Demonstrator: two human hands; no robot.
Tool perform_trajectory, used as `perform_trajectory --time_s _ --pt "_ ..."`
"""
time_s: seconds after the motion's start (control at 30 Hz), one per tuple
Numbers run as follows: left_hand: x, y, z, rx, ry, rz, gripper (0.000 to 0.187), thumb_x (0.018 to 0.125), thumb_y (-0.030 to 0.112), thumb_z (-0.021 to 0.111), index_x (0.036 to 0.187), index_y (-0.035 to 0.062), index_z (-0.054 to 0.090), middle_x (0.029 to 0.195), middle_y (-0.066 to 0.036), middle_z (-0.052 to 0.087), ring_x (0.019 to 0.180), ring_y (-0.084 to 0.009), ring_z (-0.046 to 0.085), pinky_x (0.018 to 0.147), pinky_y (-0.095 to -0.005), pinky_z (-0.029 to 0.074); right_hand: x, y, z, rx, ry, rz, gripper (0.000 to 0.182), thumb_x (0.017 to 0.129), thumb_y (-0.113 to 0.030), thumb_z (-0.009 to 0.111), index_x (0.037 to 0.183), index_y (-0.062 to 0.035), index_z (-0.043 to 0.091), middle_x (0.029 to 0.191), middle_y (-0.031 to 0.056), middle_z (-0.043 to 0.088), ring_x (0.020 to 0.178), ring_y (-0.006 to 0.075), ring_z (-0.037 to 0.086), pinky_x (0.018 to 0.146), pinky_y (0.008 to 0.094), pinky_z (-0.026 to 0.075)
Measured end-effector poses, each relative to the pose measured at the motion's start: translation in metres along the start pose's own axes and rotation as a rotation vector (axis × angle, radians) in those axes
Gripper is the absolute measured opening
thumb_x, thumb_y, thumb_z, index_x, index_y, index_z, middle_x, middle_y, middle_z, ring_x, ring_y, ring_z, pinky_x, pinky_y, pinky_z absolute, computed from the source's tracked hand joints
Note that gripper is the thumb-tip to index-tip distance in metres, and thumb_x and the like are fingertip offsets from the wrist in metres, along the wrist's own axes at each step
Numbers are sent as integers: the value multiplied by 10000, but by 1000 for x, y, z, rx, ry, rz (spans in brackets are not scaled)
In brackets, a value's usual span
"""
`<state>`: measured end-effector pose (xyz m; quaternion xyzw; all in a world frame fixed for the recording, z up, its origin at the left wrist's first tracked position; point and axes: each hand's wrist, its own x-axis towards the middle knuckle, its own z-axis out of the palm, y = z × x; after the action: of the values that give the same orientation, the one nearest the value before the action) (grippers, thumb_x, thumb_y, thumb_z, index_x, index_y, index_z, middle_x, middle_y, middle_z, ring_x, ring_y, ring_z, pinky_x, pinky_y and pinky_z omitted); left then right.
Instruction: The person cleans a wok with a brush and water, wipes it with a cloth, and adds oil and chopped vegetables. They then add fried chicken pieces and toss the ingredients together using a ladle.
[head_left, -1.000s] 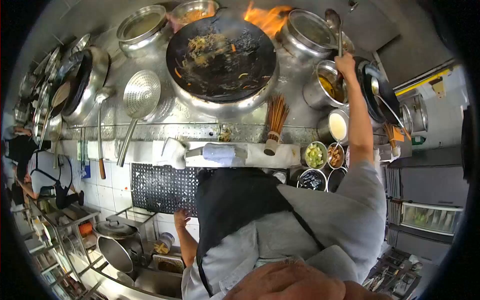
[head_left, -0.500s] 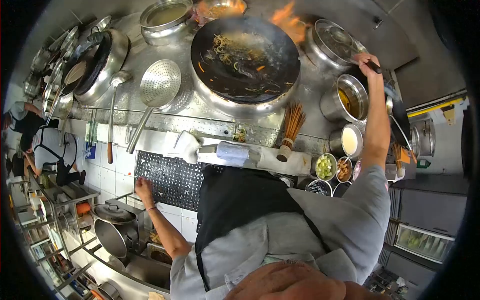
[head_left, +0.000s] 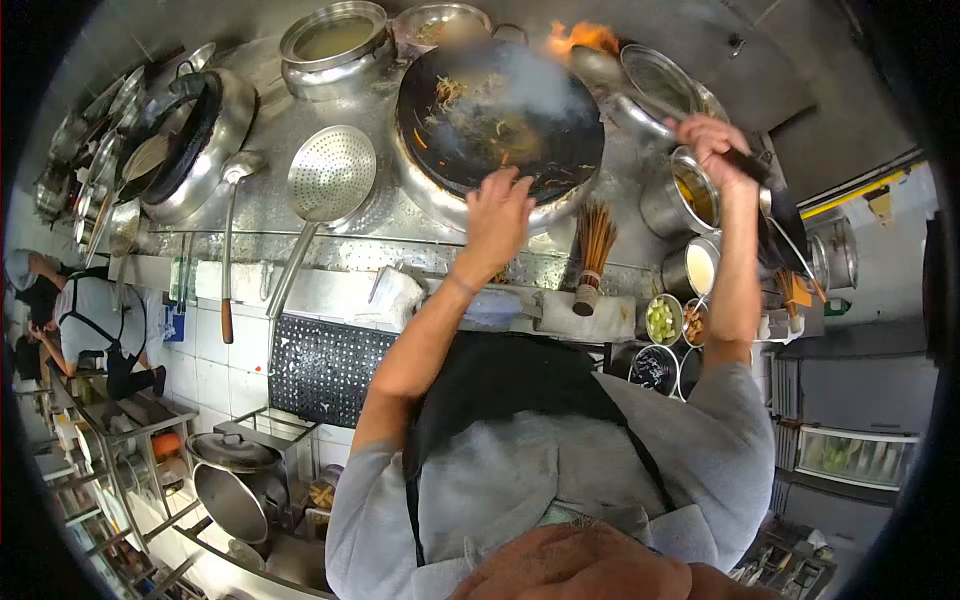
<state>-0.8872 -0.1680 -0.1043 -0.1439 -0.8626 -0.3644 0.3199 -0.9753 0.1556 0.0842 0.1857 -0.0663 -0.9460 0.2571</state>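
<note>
A black wok sits on the burner, with strands of food and orange strips inside and smoke rising from it. At its near rim is my left hand, fingers apart and fingertips overlapping the wok's edge. My right hand is wrapped round the dark handle of a ladle, whose bowl hangs just right of the wok's far side, in front of flames. Below that hand stands a metal pot of yellowish oil, beside a pot of pale liquid.
A perforated skimmer and a long-handled ladle lie left of the wok. A bamboo brush rests at the front edge. Ingredient bowls stand at right. Another person is at far left.
My left hand has risen from the lower left to the wok's near rim. My right hand has brought the ladle leftward from the right-hand pot. The flames are smaller and the smoke thicker.
</note>
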Motion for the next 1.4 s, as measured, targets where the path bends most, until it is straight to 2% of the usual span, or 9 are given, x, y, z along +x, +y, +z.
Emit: perform_trajectory --time_s 0.23,0.37,0.43,0.6,0.83,0.97,1.0,1.13,1.4 --pt "5 -20 14 5 -193 -80 222 854 246 631 778 44 576 780 -136 590 787 -337 542 683 -478 415 29 79 -129 -408 194 90 411 949 -9 391 1305 116 228 763 50 461 468 81 452 365 225 325" --pt "-2 -21 17 9 -157 -50 238 862 237 621 758 34 552 787 -155 589 777 -363 530 684 -469 417 47 84 -172 16 9 186 414 972 -74 395 1308 115 243 798 38 463 475 58 452 364 203 320" --pt "6 -23 14 12 -189 -58 238 865 231 616 758 30 549 786 -162 586 774 -371 526 686 -472 416 46 115 -181 -738 -5 -10 411 980 -82 383 1312 125 258 816 30 465 454 38 430 358 185 309" --pt "6 -29 15 -10 -208 -3 231 888 219 587 781 18 549 777 -179 576 760 -373 520 719 -462 411 48 106 -153 -77 62 222 216 979 -78 401 1143 60 417 662 -15 444 443 45 407 358 192 288" --pt "3 -29 11 -54 -240 -9 233 895 218 582 797 9 552 797 -181 580 774 -371 515 724 -456 412 37 111 -144 -1451 372 -62 137 959 -122 476 1044 -16 456 669 -14 449 446 56 412 368 213 320" --pt "5 -34 14 -52 -228 -11 233 868 227 611 784 18 556 807 -166 594 777 -358 528 702 -458 427 12 96 -187 -3175 259 -872 456 848 -23 514 1282 77 417 779 210 614 628 342 638 545 423 524" --pt "6 -35 16 -49 -219 -10 233 856 232 625 779 22 557 809 -158 601 779 -352 535 692 -459 435 3 105 -175 -3231 548 -623 582 790 10 519 1355 59 387 874 306 615 770 442 632 676 516 514" --pt "8 -35 15 -69 -242 -3 276 869 271 608 752 26 559 798 -154 604 763 -349 539 674 -468 432 -21 91 -171 -3016 366 -766 638 783 43 515 1401 3 362 900 289 623 776 449 621 713 499 503" --pt "9 -46 34 -155 -142 -71 413 873 315 617 591 33 510 650 -150 566 648 -353 515 604 -472 393 -89 138 -303 -2271 968 -1117 607 822 59 550 1400 14 373 1336 284 477 1255 385 469 1034 399 379"
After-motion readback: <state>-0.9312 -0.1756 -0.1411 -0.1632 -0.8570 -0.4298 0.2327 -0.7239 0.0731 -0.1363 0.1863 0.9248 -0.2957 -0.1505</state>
